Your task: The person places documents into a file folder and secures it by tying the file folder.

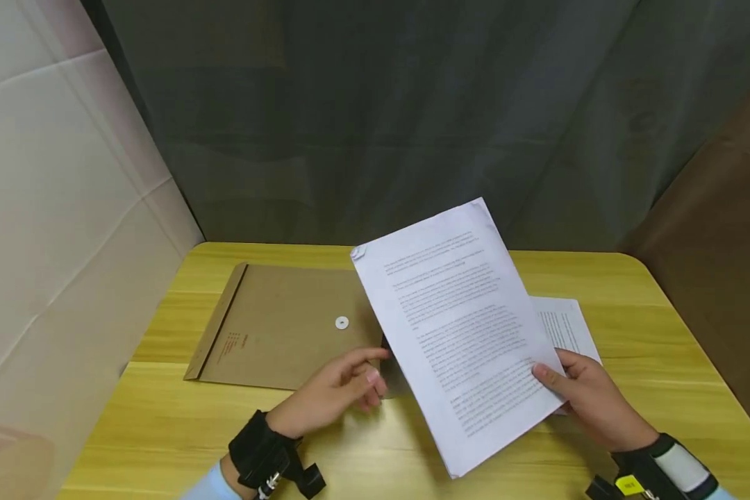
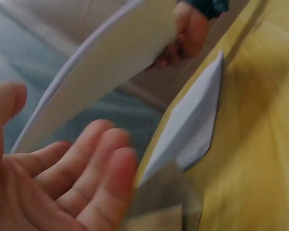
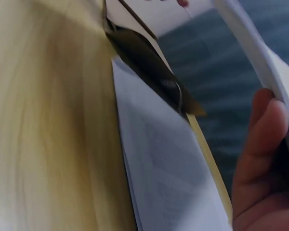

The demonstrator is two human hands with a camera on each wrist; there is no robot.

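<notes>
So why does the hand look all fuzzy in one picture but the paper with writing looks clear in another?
In the left wrist view the left hand sits very close to the lens, so it blurs. In the head view the stapled sheets are sharp enough to show lines of print, held by the right hand. In the right wrist view the yellow table is washed out and soft.

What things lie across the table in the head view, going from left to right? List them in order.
Brown envelope → left hand → held printed sheets → right hand.
</notes>
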